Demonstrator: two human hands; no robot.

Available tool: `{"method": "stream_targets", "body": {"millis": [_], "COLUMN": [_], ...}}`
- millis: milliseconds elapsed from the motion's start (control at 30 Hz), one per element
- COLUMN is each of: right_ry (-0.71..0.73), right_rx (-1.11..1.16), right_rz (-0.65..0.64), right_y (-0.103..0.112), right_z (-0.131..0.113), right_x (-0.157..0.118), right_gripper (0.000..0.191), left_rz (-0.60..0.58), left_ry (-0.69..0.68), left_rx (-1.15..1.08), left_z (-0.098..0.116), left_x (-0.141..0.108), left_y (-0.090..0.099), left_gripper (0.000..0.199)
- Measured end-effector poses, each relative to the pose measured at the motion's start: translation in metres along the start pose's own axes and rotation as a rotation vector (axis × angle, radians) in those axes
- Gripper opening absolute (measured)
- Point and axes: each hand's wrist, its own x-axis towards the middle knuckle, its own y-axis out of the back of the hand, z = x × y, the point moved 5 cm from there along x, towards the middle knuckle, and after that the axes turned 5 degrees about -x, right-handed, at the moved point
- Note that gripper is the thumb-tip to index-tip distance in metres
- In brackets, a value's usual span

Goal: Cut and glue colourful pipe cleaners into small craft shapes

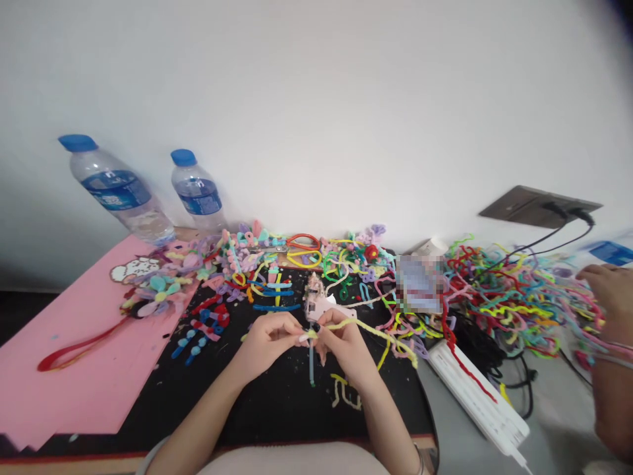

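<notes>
Both hands meet over the black mat [277,409], pinching a pale yellow pipe cleaner [366,324]. My left hand [274,343] has its fingertips closed on the near end. My right hand [345,340] is closed close beside it, with the long free part trailing off to the right. The exact bend between the fingertips is too small to make out. Just beyond the hands lies a pale pink glue gun [326,307], partly hidden by the fingers. A grey-blue stick, probably a glue stick [311,366], shows below the hands.
Scissors [303,251] lie among coloured pipe-cleaner pieces at the back. Two water bottles [198,191] stand left, by pink sheets [74,349]. Right are a pipe-cleaner heap [519,303], a power strip [479,396], and another person's hand [610,297].
</notes>
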Motion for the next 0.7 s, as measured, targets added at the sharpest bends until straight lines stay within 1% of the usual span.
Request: {"method": "stream_targets", "body": {"millis": [100,167,233,333,467,533,633,700], "right_ry": [-0.023,-0.037,-0.040,-0.012,0.020,0.028,0.049,0.066], "right_rx": [-0.044,-0.068,-0.110,-0.181,-0.238,-0.247,-0.220,-0.155], "right_rz": [0.030,0.048,0.066,0.075,0.077,0.088,0.131,0.180], "right_y": [-0.002,-0.003,-0.003,-0.004,-0.006,-0.008,-0.011,-0.014], "right_z": [-0.002,-0.002,-0.003,-0.005,-0.010,-0.012,-0.015,-0.015], "right_x": [0.000,-0.001,-0.001,-0.001,-0.005,-0.007,-0.007,-0.006], "right_gripper": [0.019,0.019,0.019,0.019,0.023,0.024,0.025,0.025], "left_rz": [0.022,0.029,0.032,0.056,0.083,0.110,0.162,0.173], "left_ry": [-0.091,-0.118,-0.119,-0.064,0.077,0.118,0.151,0.184], "left_rx": [0.120,0.167,0.194,0.198,0.069,-0.003,-0.108,-0.231], "left_z": [0.001,-0.001,-0.004,-0.007,-0.006,-0.004,-0.005,-0.011], "left_x": [0.000,-0.001,-0.002,-0.003,-0.004,-0.004,-0.004,-0.004], "left_y": [0.001,0.002,0.003,0.003,0.000,0.000,0.004,0.005], "left_gripper": [0.013,0.014,0.012,0.008,0.004,0.004,0.014,0.024]}}
